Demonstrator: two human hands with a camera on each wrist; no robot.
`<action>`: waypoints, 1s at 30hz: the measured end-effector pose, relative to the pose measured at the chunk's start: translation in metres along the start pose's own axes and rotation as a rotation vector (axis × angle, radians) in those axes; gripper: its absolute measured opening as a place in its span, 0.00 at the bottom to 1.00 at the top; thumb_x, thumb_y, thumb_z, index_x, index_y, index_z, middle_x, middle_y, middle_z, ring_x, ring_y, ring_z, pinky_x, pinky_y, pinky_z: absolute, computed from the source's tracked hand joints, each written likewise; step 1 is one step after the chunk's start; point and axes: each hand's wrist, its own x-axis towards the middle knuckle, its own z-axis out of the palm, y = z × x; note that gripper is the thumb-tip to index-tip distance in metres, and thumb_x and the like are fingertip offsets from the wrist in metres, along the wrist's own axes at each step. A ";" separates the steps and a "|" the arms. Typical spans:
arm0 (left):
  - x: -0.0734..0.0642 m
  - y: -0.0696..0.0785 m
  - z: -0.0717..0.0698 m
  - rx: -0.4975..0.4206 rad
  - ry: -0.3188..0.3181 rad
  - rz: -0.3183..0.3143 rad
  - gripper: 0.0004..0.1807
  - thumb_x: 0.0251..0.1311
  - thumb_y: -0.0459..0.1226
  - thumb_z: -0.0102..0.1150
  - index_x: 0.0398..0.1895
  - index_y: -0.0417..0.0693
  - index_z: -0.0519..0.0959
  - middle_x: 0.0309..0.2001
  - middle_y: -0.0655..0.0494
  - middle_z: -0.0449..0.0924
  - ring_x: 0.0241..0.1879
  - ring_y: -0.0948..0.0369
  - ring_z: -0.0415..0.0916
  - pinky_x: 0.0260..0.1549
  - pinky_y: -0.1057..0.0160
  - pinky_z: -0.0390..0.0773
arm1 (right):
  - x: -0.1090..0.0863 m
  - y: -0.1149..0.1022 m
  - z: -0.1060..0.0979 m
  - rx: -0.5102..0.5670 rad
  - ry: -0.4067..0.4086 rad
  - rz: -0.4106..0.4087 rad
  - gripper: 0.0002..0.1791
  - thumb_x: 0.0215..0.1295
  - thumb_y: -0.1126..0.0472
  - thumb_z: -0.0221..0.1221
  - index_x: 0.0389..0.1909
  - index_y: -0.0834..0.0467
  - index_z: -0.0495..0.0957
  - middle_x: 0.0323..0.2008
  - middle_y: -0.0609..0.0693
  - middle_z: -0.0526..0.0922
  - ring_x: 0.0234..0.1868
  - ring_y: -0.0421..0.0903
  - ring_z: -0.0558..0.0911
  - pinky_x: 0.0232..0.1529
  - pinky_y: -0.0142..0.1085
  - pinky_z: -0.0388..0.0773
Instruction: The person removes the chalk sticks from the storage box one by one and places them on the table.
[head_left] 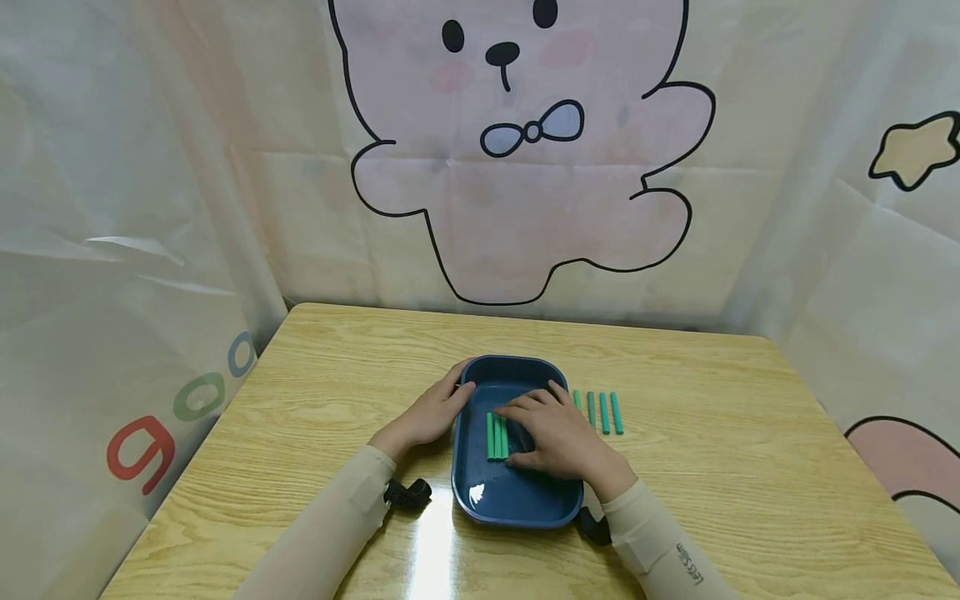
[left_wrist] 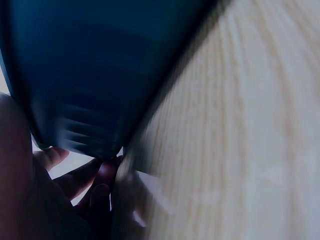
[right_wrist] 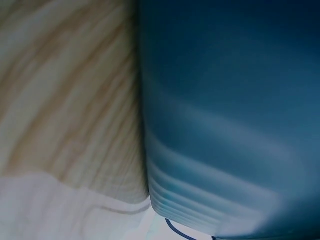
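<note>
The left hand [head_left: 429, 412] grips the tray [head_left: 517, 498] at its left side toward the far end, thumb at the rim and fingers along the outer wall. The right hand [head_left: 561, 429] reaches in over the right rim, thumb and fingers spread wide by three green sticks [head_left: 498, 437], which lie side by side on the tray floor; I cannot tell whether it touches them. Four other sticks [head_left: 604, 413] lie on the table [head_left: 750, 442] just right of the tray.
</note>
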 end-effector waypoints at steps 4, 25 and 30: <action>-0.001 0.001 0.000 0.007 0.001 -0.007 0.27 0.84 0.50 0.35 0.82 0.70 0.53 0.78 0.57 0.64 0.76 0.53 0.63 0.74 0.42 0.64 | 0.000 0.000 0.001 0.000 0.004 0.000 0.38 0.58 0.37 0.73 0.69 0.45 0.77 0.64 0.45 0.81 0.68 0.53 0.74 0.75 0.68 0.54; -0.002 0.002 0.000 0.000 -0.004 -0.006 0.27 0.84 0.50 0.35 0.82 0.70 0.54 0.77 0.57 0.65 0.76 0.52 0.64 0.74 0.42 0.64 | -0.001 -0.003 0.000 -0.008 -0.029 0.027 0.41 0.58 0.33 0.71 0.71 0.44 0.75 0.65 0.45 0.81 0.69 0.54 0.74 0.76 0.68 0.54; -0.002 0.002 0.000 -0.004 -0.002 0.004 0.27 0.84 0.50 0.35 0.82 0.68 0.53 0.77 0.56 0.65 0.76 0.52 0.64 0.74 0.42 0.64 | -0.001 -0.004 0.000 -0.011 -0.030 0.028 0.41 0.58 0.33 0.71 0.71 0.44 0.76 0.65 0.46 0.82 0.68 0.54 0.74 0.76 0.68 0.54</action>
